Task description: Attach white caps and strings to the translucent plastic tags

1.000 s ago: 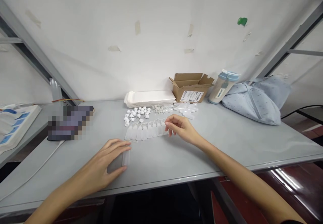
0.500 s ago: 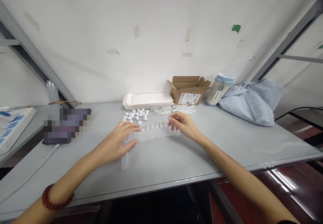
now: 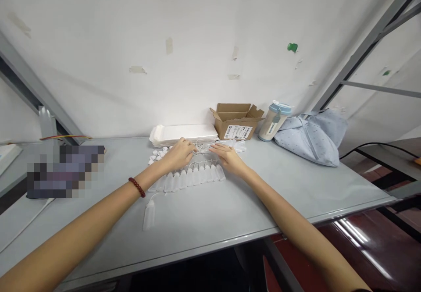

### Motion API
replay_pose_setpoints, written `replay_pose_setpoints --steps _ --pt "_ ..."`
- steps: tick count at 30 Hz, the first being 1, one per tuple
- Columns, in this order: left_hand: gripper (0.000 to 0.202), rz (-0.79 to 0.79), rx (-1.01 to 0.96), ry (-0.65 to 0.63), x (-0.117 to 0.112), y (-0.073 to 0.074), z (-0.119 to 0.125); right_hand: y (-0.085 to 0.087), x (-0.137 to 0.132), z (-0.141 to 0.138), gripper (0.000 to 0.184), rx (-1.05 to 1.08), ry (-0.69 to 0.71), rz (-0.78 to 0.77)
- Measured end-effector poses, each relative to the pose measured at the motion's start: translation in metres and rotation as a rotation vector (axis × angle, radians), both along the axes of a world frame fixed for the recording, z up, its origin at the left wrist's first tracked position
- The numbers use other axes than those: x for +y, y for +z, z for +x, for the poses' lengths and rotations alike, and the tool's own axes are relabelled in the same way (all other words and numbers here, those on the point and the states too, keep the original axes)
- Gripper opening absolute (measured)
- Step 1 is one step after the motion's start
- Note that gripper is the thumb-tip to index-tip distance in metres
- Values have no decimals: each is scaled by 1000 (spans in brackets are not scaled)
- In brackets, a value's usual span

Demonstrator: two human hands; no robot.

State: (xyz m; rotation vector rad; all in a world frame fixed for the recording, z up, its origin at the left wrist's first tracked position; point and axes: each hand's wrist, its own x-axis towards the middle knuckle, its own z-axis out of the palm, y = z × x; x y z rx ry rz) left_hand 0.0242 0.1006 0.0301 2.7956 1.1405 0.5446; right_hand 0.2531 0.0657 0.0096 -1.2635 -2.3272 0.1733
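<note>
My left hand (image 3: 179,155), its fingers curled together, reaches into a tangle of thin white cords (image 3: 199,148) behind the row; what its fingertips pinch is too small to make out. To its right, my right hand (image 3: 228,157) lies low with fingers stretched out, beside the loose clear plastic tubes (image 3: 239,145). In front of both hands is a row of frosted plastic tubes (image 3: 192,178) with white cords at their tops. One single tube (image 3: 149,215) lies apart, nearer the front edge. Small white caps (image 3: 154,156) are partly hidden behind my left forearm.
A stack of flat white packs (image 3: 184,132) lies against the wall, with an open cardboard box (image 3: 237,121) beside it. Further right stand a blue-lidded tumbler (image 3: 273,123) and a light blue cloth bag (image 3: 305,140). A blurred-out flat object (image 3: 67,171) with a white cable lies at left.
Both hands have moved back from the row of tubes to the cords behind it. My left fingers have closed; my right fingers have straightened from a pinch. The view has shifted somewhat.
</note>
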Motion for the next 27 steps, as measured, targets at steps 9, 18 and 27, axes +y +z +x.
replay_pose_setpoints --steps 9,18,27 --pt "37 18 134 -80 4 -8 15 -10 8 -5 54 -130 -49 -90" --pt "42 -9 -21 7 5 3 2 -10 10 -2 58 -74 -49 -91" --pt "47 -106 -311 241 -27 5 -32 -21 15 2 58 -98 -43 -48"
